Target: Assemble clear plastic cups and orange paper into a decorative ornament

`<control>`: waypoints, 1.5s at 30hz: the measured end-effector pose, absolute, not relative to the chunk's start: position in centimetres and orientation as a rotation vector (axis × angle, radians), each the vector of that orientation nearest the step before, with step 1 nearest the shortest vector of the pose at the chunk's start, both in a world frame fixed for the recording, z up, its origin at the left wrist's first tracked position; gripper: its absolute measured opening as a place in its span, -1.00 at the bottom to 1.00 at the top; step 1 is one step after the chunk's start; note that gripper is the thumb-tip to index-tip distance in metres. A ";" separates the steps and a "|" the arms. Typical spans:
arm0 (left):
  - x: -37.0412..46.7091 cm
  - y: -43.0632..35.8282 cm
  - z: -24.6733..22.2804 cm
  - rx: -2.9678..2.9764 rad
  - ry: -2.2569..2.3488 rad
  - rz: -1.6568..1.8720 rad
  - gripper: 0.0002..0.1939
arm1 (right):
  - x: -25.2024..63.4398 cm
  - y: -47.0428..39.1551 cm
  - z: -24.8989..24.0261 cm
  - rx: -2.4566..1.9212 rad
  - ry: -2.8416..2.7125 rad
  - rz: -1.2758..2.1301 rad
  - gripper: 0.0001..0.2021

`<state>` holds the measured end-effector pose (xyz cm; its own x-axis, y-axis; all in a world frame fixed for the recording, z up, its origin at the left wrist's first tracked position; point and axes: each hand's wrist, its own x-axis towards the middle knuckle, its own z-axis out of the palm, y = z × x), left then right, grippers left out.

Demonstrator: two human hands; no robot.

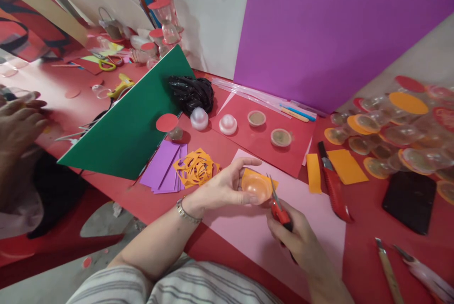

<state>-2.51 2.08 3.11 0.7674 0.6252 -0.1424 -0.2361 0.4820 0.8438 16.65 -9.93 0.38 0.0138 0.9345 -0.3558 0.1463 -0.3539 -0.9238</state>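
- Clear plastic cup (257,190) is in our left hand (227,186), held over the pink sheet (319,216), with orange card (249,173) showing around its rim.
- Left fingers: we've got them curled round the cup's edge, thumb on the near side.
- Right hand (298,235): we're grasping red-handled scissors (279,215), blades slightly parted, right by the card at the cup's 3 o'clock. We can't tell if they're touching it.
- From the cup, we've got orange cut-offs (196,168) between 9 and 10, with purple cards (163,164) just beyond.
- Two filled tubs (281,137) sit at 12 and 1.
- At 3 we spot a red cutter (335,193).
- Somebody else's hand (17,117) is way out near 10.
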 end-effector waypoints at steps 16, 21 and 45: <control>-2.7 2.2 3.0 1.019 0.479 0.506 -0.22 | 16.7 -9.7 0.5 -1.558 -1.262 1.339 -0.82; -2.8 2.2 2.9 1.061 0.429 0.507 -0.23 | 16.7 -9.9 0.6 -1.533 -1.262 1.362 -0.84; -1.9 1.5 3.3 0.785 0.523 0.565 -0.25 | 16.4 -10.0 0.8 -1.675 -1.138 1.324 -0.79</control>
<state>-1.92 1.51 3.28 0.7323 0.6433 -0.2234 -0.2727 0.5777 0.7694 16.45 -10.03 0.84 0.0885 0.9317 -0.3524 0.2086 -0.3632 -0.9080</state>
